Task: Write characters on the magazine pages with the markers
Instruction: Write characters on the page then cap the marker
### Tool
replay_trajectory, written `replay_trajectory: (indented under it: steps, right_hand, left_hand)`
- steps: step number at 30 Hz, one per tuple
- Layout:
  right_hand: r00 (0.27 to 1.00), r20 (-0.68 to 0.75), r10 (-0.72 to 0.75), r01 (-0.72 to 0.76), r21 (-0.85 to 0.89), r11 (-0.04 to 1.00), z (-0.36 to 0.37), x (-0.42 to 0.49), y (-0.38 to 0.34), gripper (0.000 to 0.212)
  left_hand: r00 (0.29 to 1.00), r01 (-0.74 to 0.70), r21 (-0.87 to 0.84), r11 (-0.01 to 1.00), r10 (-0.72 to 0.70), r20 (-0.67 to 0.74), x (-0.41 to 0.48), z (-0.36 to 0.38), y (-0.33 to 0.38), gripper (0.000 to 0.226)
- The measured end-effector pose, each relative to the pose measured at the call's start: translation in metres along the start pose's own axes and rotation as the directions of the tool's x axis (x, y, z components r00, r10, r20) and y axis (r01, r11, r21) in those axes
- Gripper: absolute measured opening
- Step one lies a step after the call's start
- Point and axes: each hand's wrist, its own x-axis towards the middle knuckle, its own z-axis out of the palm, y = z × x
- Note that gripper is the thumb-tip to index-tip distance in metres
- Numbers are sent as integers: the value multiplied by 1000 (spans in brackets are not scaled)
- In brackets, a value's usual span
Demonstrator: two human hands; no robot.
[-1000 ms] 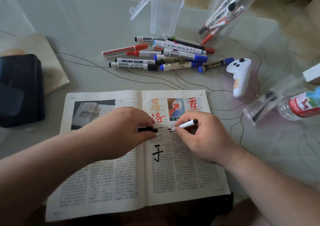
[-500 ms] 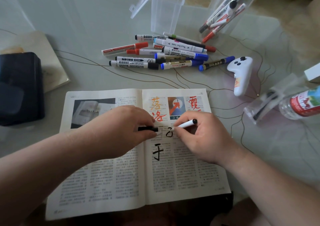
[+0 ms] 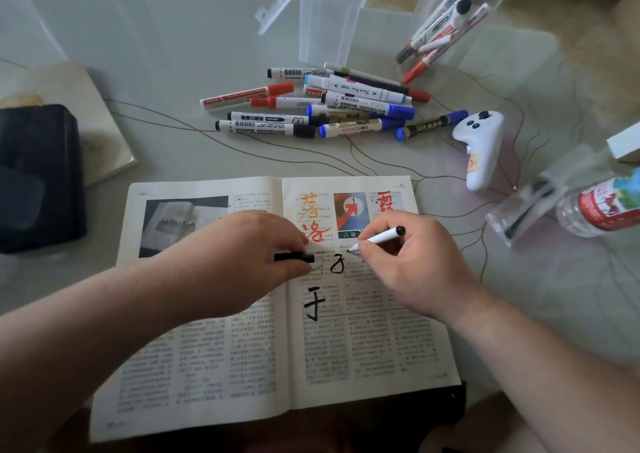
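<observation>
Now right hand (image 3: 415, 269) pinches marker (image 3: 382, 236), tip seemingly touching magazine (image 3: 207, 366); left hand (image 3: 235, 255), knuckles up, grips black cap (image 3: 294, 257).

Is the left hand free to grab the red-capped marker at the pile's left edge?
Probably not yet: the left hand pinches a black cap, though only bare table lies between it and the red-capped marker.

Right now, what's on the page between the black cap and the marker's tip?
Head view: a black handwritten stroke on the magazine, right of the cap, lower-left of the marker tip.
</observation>
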Motion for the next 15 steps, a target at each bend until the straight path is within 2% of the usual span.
replay_trajectory:
  steps: [5,9,13,15]
  right_hand:
    - [997,72,-10,10,4,1000,0,-2,-2,16]
    - [998,61,-1,1,0,1000,-2,-2,-1,15]
    - [986,162,38,-38,-5,999,-4,-2,-2,13]
    - [989,143,39,-42,19,999,-5,-1,-2,13]
  left_hand:
    - [1000,2,3,1000,-2,-1,0,0,1,23]
    - [1000,2,-1,1000,-2,0,-1,0,1,23]
    - [1000,-6,-6,1000,6,-4,0,0,1,22]
    - [1000,-7,-11,1000,7,-5,0,0,1,22]
